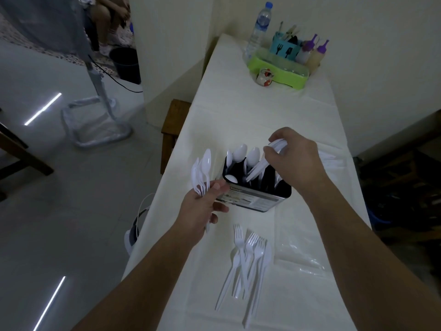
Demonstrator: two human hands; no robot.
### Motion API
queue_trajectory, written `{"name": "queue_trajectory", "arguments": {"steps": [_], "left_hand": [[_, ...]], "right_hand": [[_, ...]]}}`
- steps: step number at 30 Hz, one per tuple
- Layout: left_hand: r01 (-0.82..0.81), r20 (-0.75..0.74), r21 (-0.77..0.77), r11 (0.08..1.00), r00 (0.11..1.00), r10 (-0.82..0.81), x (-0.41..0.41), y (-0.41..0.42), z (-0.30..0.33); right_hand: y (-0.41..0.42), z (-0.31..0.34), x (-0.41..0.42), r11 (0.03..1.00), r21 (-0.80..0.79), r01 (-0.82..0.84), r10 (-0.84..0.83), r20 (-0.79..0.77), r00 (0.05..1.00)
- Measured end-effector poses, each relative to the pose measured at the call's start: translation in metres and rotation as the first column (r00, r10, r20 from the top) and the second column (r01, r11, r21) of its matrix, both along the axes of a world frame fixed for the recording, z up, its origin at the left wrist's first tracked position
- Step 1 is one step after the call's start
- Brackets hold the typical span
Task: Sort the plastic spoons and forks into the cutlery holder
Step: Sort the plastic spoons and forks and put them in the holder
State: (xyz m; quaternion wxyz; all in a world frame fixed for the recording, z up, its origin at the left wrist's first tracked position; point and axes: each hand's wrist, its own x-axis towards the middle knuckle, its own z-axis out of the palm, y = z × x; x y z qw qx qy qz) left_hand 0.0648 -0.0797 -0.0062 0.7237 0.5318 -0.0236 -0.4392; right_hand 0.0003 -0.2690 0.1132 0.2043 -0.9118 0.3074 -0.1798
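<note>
White plastic spoons [202,170] and white plastic forks [248,254] sat on a cream-white tabletop [238,120]; the black rectangular cutlery holder [257,194] had a grey-white label, with a lime green tray [279,70] further back.

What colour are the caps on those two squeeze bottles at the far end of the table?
Purple, on both squeeze bottles, seen in the head view.

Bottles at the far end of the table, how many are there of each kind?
Clear water bottle with a blue cap: 1
Squeeze bottles with purple caps: 2
Total: 3
</note>
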Motion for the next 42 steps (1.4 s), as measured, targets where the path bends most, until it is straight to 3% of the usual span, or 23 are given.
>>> {"name": "queue_trajectory", "arguments": {"steps": [6,14,29,32,35,42], "left_hand": [[0.0,-0.001,0.0,1.0,1.0,0.0,0.0,0.001,0.001],[-0.002,-0.01,0.004,1.0,1.0,0.002,-0.001,0.0,0.0],[0.015,0.008,0.032,0.999,1.0,-0.015,0.0,-0.001,-0.001],[-0.004,0.035,0.022,1.0,0.999,0.004,0.0,0.0,0.001],[-0.034,0.045,-0.001,0.999,0.998,0.034,-0.002,-0.004,0.006],[-0.003,0.05,-0.04,0.999,0.999,0.005,-0.01,-0.019,0.021]], "right_hand": [[0.007,-0.006,-0.002,0.998,0.065,-0.015,0.02,-0.073,0.997],[0.001,0.007,-0.003,0.998,0.066,-0.01,0.007,0.041,0.999],[-0.001,-0.017,0.005,0.993,0.103,-0.051,0.063,-0.121,0.991],[-0.005,-0.004,0.007,0.998,0.032,-0.045,0.047,-0.058,0.997],[-0.01,0.008,0.012,0.998,0.061,-0.012,0.01,0.03,0.999],[-0.016,-0.008,0.003,0.991,0.134,0.028,-0.025,-0.023,0.999]]}}
